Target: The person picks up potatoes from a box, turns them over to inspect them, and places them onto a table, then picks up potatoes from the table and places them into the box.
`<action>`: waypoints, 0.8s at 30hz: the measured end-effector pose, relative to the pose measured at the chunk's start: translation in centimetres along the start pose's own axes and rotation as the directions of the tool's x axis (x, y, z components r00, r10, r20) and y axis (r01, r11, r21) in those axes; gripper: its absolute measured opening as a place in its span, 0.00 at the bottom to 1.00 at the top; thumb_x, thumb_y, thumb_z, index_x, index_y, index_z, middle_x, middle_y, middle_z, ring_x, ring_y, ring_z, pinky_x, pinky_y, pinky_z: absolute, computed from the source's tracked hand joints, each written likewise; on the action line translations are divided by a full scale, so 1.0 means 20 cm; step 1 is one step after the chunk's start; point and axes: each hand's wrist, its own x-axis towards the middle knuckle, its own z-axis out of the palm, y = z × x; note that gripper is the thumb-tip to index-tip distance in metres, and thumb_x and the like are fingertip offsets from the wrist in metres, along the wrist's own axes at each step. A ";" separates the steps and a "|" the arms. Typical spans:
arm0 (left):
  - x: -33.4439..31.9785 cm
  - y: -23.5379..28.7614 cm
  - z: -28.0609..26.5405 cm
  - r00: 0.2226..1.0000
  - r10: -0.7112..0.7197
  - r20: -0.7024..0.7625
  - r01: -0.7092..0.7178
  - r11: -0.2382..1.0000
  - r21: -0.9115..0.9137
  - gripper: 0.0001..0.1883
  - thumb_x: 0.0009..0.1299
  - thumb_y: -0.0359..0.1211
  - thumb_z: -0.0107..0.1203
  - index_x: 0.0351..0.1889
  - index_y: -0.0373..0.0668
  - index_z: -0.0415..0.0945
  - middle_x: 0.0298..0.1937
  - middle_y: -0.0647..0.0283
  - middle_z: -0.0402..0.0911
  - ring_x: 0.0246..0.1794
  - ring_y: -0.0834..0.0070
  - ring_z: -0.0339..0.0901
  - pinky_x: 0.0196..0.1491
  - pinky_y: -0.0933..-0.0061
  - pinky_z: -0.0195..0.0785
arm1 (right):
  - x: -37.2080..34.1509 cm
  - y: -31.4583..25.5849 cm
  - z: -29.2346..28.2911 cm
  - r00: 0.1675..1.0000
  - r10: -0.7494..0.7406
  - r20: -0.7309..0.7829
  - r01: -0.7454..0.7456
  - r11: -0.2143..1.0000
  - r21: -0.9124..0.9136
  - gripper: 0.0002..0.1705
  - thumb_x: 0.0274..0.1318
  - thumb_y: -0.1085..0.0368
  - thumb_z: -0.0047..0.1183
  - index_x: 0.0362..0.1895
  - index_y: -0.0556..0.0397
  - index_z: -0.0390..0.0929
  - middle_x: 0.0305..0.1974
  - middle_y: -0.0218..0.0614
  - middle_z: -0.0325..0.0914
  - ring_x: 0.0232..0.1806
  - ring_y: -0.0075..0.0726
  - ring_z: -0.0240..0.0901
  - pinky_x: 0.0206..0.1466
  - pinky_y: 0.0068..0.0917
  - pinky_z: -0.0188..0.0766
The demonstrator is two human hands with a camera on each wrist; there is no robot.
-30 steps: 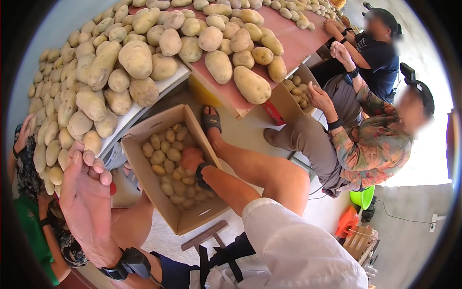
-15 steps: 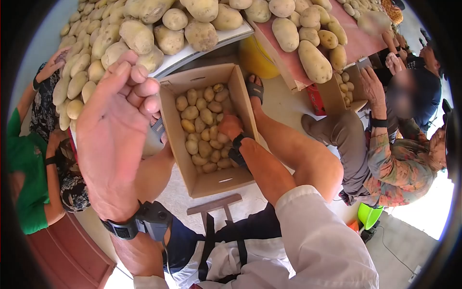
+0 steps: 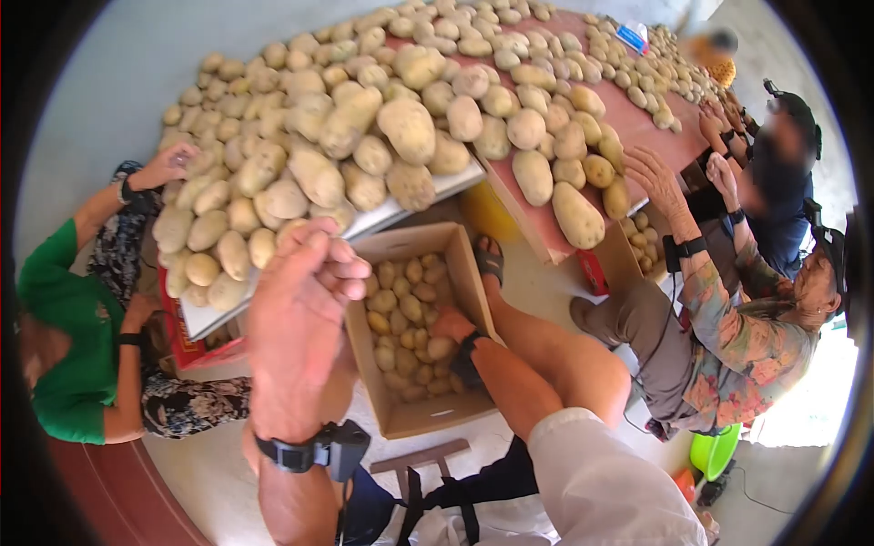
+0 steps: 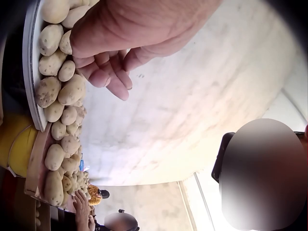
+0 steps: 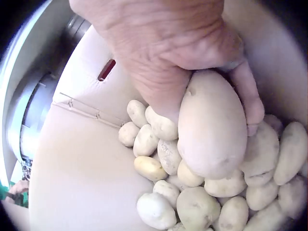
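My right hand (image 3: 455, 328) reaches down into a cardboard box (image 3: 437, 419) that stands between my legs. In the right wrist view its thumb and fingers grip a large, pale oval potato (image 5: 211, 125), just above smaller potatoes (image 5: 197, 207) in the box. My left hand (image 3: 300, 318) is raised near the front edge of the table, beside the pile of potatoes (image 3: 309, 177). Its fingers hang loosely curled, and nothing shows in them in the left wrist view. Behind this hand, part of the pile is hidden.
Potatoes cover much of the white tabletop (image 3: 218, 314) and the reddish board (image 3: 546, 223). A yellow bucket (image 3: 492, 214) stands beneath. A person in green (image 3: 73, 318) sits at left; others sit at right, one in a floral shirt (image 3: 756, 318). A green basin (image 3: 715, 450) lies behind them.
The head view has shifted, showing more of the table. My right hand stays in the box. My left hand stays raised with loosely curled fingers.
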 end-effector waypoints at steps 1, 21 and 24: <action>0.00 0.00 -0.01 1.000 -0.005 0.018 0.005 0.999 -0.033 0.10 0.75 0.31 0.51 0.50 0.37 0.73 0.35 0.62 0.80 0.35 0.69 0.81 0.38 0.72 0.73 | -0.04 -0.04 -0.03 0.989 0.074 0.129 -0.084 0.994 0.071 0.38 0.43 0.56 0.65 0.61 0.58 0.72 0.57 0.60 0.75 0.56 0.58 0.75 0.58 0.47 0.73; 0.04 -0.06 -0.01 0.994 -0.068 0.080 0.020 0.867 0.498 0.10 0.75 0.34 0.50 0.47 0.38 0.74 0.33 0.64 0.82 0.31 0.74 0.82 0.30 0.75 0.70 | -0.79 -0.56 -0.37 0.955 -0.259 0.142 0.041 0.592 0.805 0.35 0.52 0.66 0.61 0.64 0.55 0.64 0.50 0.39 0.74 0.48 0.37 0.76 0.45 0.30 0.77; 0.05 -0.12 -0.04 0.991 -0.098 0.090 0.012 0.741 0.671 0.12 0.75 0.35 0.50 0.49 0.39 0.76 0.37 0.61 0.84 0.37 0.73 0.83 0.32 0.76 0.70 | -0.93 -0.68 -0.57 0.928 -0.371 0.024 0.193 0.537 0.821 0.34 0.52 0.67 0.61 0.64 0.54 0.64 0.51 0.39 0.74 0.48 0.37 0.76 0.48 0.31 0.77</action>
